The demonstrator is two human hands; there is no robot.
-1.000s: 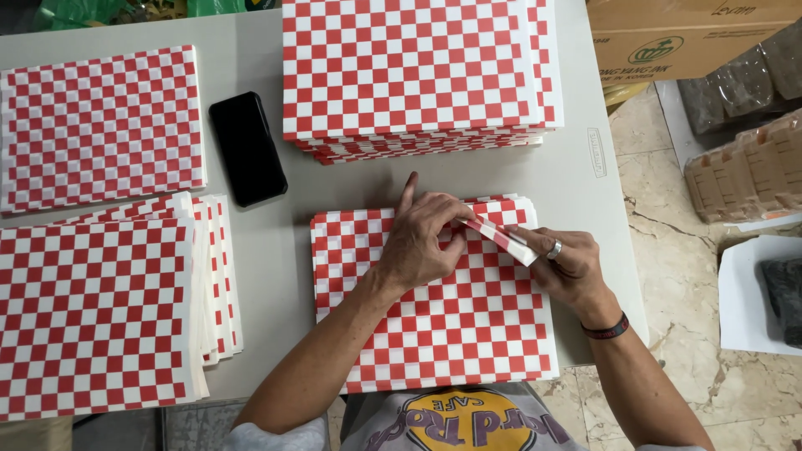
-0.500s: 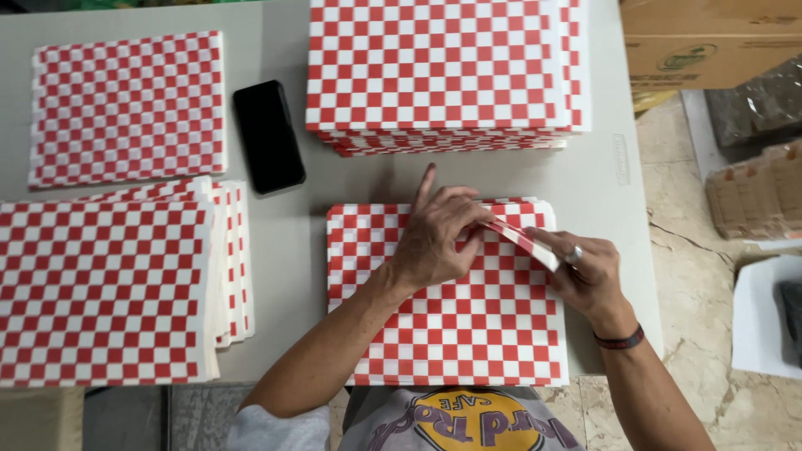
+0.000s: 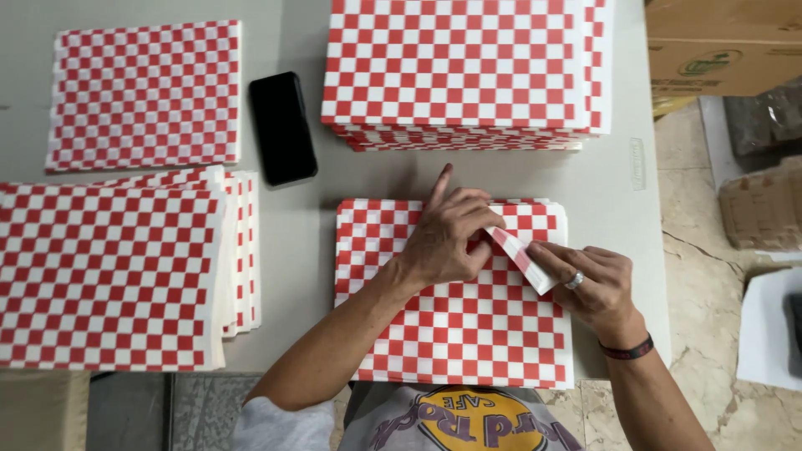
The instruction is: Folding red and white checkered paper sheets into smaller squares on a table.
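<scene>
A small pile of red-and-white checkered paper sheets lies on the grey table in front of me. My left hand presses down on its upper middle, index finger pointing away, thumb and fingers pinching the lifted corner of the top sheet. My right hand, with a ring and a dark wristband, holds the same folded-up corner from the right side.
A tall stack of checkered sheets stands at the back. Another thick stack sits at the left, a thinner one behind it. A black phone lies between stacks. Cardboard boxes are on the floor right.
Both hands keep pinching the lifted corner of the top sheet; the corner has been drawn slightly lower and to the right. The camera view has shifted a little.
</scene>
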